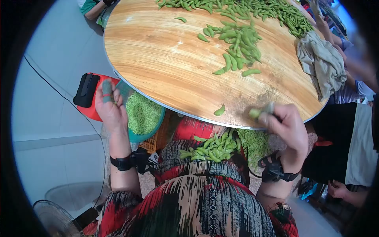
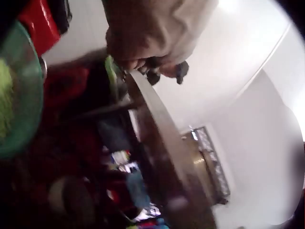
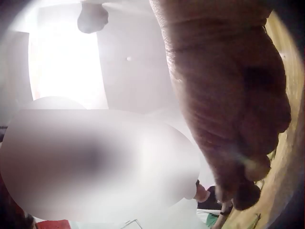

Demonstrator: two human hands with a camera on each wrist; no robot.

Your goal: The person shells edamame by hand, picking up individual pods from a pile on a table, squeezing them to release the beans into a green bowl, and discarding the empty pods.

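My left hand (image 1: 111, 110) hovers beside the green basin of shelled beans (image 1: 143, 114), its fingers loosely bent and no pod showing in it. One of its digits has a grey-green cover (image 1: 106, 89) with a red band. Over the table's near edge, my right hand (image 1: 288, 124) pinches a green soybean pod (image 1: 255, 113), blurred, between thumb and fingers. A single pod (image 1: 219, 110) lies to its left on the wooden round table (image 1: 158, 67). More pods (image 1: 215, 148) rest in my lap. In the right wrist view the fingers of the right hand (image 3: 228, 105) are bent downward over the table.
A loose group of pods (image 1: 241, 43) lies mid-table, with a long heap (image 1: 272, 14) behind it. A grey cloth (image 1: 321, 59) drapes over the right edge. Left of the basin is a red container (image 1: 92, 108). A fan (image 1: 51, 217) stands low left; other people sit around the table.
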